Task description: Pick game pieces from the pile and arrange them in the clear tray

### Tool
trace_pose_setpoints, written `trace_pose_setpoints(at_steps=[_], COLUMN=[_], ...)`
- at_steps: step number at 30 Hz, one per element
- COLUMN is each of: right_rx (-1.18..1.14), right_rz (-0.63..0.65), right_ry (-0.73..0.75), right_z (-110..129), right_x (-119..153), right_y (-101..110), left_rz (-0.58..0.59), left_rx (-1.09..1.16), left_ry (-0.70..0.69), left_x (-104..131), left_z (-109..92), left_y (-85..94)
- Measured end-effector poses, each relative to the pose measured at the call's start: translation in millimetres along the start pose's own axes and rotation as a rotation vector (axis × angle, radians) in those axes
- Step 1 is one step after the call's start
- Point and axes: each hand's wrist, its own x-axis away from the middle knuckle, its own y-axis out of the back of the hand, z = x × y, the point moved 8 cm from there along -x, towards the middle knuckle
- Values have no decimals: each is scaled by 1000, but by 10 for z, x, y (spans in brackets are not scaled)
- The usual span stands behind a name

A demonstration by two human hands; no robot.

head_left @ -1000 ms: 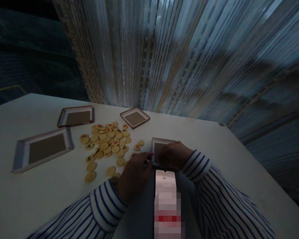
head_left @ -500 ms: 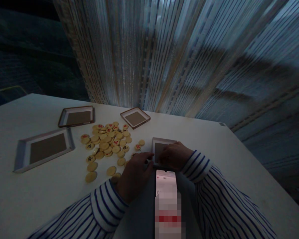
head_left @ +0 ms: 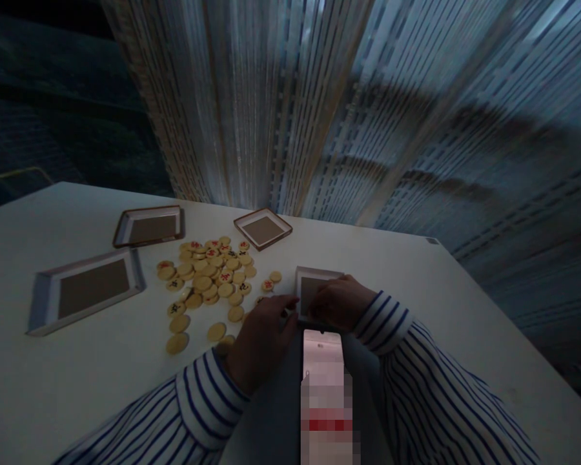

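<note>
I have the small white-walled box (head_left: 312,288) right at both sets of fingers: its left wall meets the left fingertips, and its open inside lies under the right fingers. The right hand (head_left: 341,302) reaches over the box's right side with its fingers curled down into it; from here I can't tell whether they hold a piece. The left hand (head_left: 264,332) is half bent beside that left wall, and I can't make out whether its fingers pinch the wall or merely rest against it.

Just nearer than the box, below and between the two sets of fingers, I see a lit smartphone (head_left: 322,349), its lower part blurred out. Left of the left fingers spreads a loose heap of round xiangqi pieces (head_left: 202,284), some showing red or black characters; a few sit close by the left hand and are partly hidden by it. Beyond the heap, farther from the fingers, lie a brown-rimmed lid (head_left: 264,230) and another brown-edged lid (head_left: 152,229). Farthest left of the fingers is a larger white-walled box (head_left: 94,286). All this is on the white desk (head_left: 407,278), with a string curtain (head_left: 252,116) behind.
</note>
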Motion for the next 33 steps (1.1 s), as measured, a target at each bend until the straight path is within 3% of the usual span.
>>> trace_pose_setpoints(at_steps=[7, 13, 20, 29, 33], right_rx=[21, -56, -48, -52, -78], right_rz=[-79, -460, -691, -731, -748], right_ry=[-19, -102, -140, -69, -9], right_z=[-81, -186, -157, -54, 52], right_x=[33, 148, 257, 376, 457], right_y=[115, 510, 658, 760, 835], left_rz=[-13, -125, -285, -402, -344], left_rx=[7, 59, 112, 282, 359], left_ry=[14, 19, 134, 194, 202], left_x=[-6, -38, -53, -37, -43], left_z=[3, -10, 71, 168, 186], left_y=[19, 165, 440, 673, 760])
